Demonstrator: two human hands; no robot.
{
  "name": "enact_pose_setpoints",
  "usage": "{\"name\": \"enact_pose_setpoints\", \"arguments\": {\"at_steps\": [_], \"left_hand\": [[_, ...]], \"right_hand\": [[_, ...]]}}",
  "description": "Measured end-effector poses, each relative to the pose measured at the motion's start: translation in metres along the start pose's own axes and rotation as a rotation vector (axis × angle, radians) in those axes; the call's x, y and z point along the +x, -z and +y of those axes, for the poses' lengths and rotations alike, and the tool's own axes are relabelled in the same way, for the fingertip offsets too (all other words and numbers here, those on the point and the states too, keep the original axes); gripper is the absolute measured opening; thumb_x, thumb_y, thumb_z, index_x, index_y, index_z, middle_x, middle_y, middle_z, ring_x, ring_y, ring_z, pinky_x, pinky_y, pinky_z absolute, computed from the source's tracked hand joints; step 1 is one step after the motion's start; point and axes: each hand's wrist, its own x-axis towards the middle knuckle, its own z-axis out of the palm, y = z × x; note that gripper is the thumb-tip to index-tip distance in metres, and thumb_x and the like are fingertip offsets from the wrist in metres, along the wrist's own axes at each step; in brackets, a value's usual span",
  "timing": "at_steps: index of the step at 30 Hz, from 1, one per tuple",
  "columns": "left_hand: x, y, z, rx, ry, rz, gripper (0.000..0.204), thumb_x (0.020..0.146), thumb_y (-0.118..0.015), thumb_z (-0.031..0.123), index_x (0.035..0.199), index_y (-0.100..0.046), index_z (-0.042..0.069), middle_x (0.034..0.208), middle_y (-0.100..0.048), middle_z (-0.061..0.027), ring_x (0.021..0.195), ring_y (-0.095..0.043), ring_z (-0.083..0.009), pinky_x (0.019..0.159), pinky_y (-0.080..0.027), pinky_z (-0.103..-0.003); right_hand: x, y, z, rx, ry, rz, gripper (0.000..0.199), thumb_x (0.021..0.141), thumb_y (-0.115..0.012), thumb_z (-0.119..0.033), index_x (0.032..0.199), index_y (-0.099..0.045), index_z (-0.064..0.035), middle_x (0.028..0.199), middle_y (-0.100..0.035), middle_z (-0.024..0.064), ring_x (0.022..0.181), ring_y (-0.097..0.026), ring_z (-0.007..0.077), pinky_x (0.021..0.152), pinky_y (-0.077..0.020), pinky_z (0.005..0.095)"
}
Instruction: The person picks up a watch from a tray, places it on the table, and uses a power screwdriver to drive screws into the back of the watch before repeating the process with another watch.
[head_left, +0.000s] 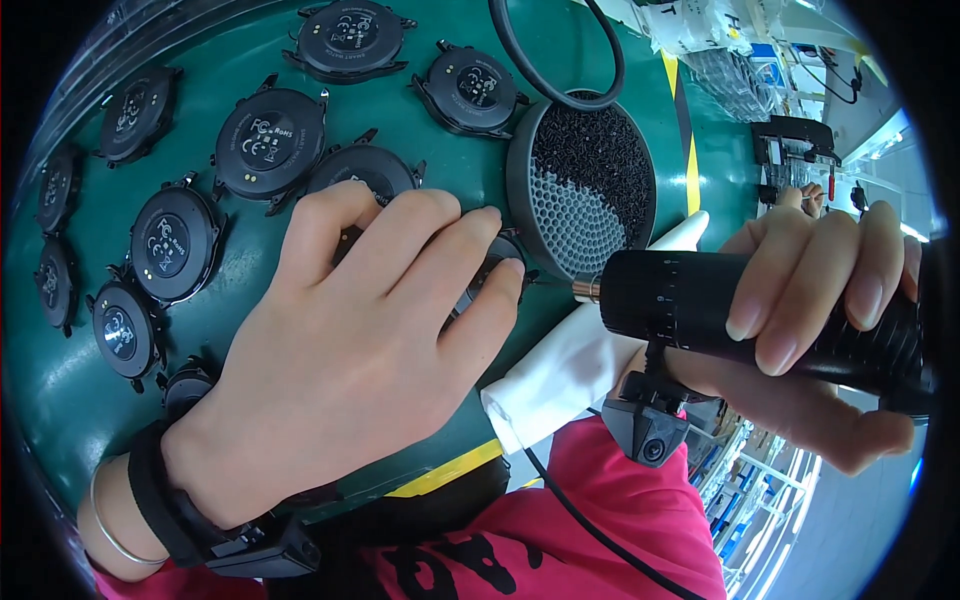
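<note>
My left hand [365, 335] arches palm-down over a dark watch case [472, 287] on a green work mat [65, 400], thumb and forefinger closed about its edge, while my right hand [795, 280] wraps a black electric screwdriver [670, 300] from the right. The case sits under my left fingertips, directly left of the driver's metal collar [587, 290], so that it lies between my two hands, which are apart. The slim bit points at the case's edge; whether they touch, I cannot tell.

Just beyond my left fingertips stands a round tray [575, 225], its perforated grey base partly covered by small black screws [590, 150]. More watch cases [270, 145] lie back side up beyond and to the left of my left hand. A white cloth [560, 380] stretches below the driver, near the tray.
</note>
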Motion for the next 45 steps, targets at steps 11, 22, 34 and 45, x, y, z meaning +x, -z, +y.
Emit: {"name": "enact_pose_setpoints", "arguments": {"at_steps": [11,22,34,45], "left_hand": [[0.0,0.001,-0.001,-0.007,-0.001,-0.005,0.046,0.07,-0.077,0.015,0.115,-0.07,0.011,0.13,-0.06,-0.0074,0.118,-0.055,-0.0265,0.098,-0.037,-0.047],[0.0,-0.002,0.0,0.016,-0.005,-0.002,0.043,0.073,-0.077,0.016,0.115,-0.07,0.012,0.131,-0.06,-0.0072,0.118,-0.055,-0.0251,0.099,-0.036,-0.046],[-0.003,-0.002,-0.001,0.009,-0.009,0.0,0.045,0.072,-0.078,0.017,0.116,-0.07,0.012,0.13,-0.061,-0.0073,0.118,-0.055,-0.0252,0.098,-0.036,-0.046],[-0.002,0.001,-0.001,-0.004,-0.003,-0.017,0.046,0.072,-0.078,0.017,0.117,-0.07,0.011,0.13,-0.061,-0.0081,0.116,-0.055,-0.0255,0.098,-0.036,-0.046]], "right_hand": [[0.003,0.013,-0.003,-0.012,-0.027,-0.096,0.07,0.077,-0.08,-0.061,0.106,-0.051,-0.0047,0.087,-0.058,0.0059,0.065,-0.065,0.0152,0.06,-0.0555,0.0247],[0.005,0.021,0.0,-0.029,-0.053,-0.195,0.069,0.077,-0.079,-0.061,0.104,-0.05,-0.0052,0.087,-0.057,0.0054,0.064,-0.066,0.0145,0.06,-0.0559,0.0234],[0.004,0.006,0.01,0.022,-0.032,-0.197,0.069,0.076,-0.081,-0.061,0.103,-0.05,-0.0052,0.083,-0.057,0.0051,0.063,-0.065,0.0147,0.061,-0.0565,0.0233],[0.024,0.026,-0.002,0.05,-0.278,-0.499,0.069,0.079,-0.08,-0.057,0.107,-0.048,-0.0029,0.09,-0.057,0.0075,0.061,-0.065,0.0156,0.058,-0.056,0.0244]]}}
